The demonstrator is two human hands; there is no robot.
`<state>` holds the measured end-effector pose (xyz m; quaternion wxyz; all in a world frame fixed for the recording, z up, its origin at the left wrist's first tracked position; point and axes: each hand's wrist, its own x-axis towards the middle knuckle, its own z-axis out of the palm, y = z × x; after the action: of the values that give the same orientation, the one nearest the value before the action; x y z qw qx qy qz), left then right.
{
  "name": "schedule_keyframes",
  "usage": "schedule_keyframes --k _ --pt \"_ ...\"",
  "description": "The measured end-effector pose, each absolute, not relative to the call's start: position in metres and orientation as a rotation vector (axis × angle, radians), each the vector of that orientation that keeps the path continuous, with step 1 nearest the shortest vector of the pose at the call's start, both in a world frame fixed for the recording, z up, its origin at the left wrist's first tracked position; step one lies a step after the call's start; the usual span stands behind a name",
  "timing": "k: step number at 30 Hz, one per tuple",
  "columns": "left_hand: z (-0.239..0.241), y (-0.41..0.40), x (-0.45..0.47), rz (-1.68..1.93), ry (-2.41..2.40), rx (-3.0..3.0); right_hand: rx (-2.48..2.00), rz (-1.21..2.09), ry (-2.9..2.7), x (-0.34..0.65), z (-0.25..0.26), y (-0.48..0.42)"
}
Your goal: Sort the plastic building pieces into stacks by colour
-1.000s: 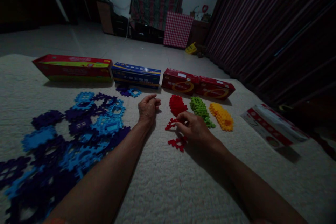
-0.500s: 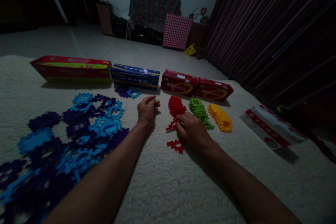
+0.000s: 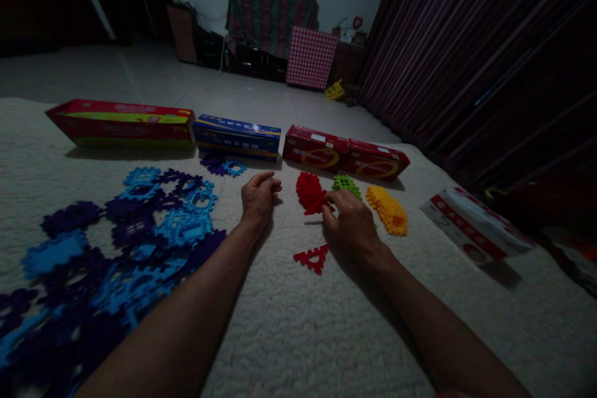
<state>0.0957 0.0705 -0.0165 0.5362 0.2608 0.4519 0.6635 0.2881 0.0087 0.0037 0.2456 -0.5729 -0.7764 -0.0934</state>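
Between the thumb and fingers of my right hand (image 3: 351, 219) is a red toothed building piece (image 3: 316, 206), held against the front of a red stack of pieces (image 3: 308, 185). A loose red triangular piece (image 3: 313, 258) lies flat on the cloth, nearer to me. My right hand partly covers a green row of pieces (image 3: 345, 183); a yellow row (image 3: 388, 210) sits to its right. My left hand (image 3: 259, 198) rests on the cloth left of the red stack, its fingers loosely bent and nothing visible in them.
Purple and light blue pieces (image 3: 184, 227) spread over the left side. Along the back stand a long red box (image 3: 125, 124), a blue box (image 3: 237, 138) and two dark red boxes (image 3: 314, 149). A white and red box (image 3: 476, 227) is at the right.
My right hand has lifted the upper red piece off the cloth and moved it forward to the red stack. My left hand has stayed in about the same place.
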Motion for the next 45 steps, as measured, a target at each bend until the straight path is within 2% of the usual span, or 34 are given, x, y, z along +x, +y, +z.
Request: schedule_keyframes --k 22,32,35,41,45 --pt "-0.016 0.07 0.097 1.571 1.077 0.606 -1.82 -0.369 -2.171 0.276 0.005 0.015" --pt "-0.017 0.072 0.096 1.588 1.078 0.624 -1.737 -0.337 -2.127 0.278 0.01 0.013" --pt "-0.015 0.071 0.096 1.575 1.096 0.63 -1.646 -0.133 -2.237 0.282 0.026 0.008" --pt "-0.015 0.071 0.095 1.56 1.111 0.658 -1.441 0.659 -2.685 0.285 0.058 -0.016" --pt "-0.014 0.07 0.095 1.556 1.111 0.648 -1.466 0.742 -2.763 0.278 0.061 -0.033"
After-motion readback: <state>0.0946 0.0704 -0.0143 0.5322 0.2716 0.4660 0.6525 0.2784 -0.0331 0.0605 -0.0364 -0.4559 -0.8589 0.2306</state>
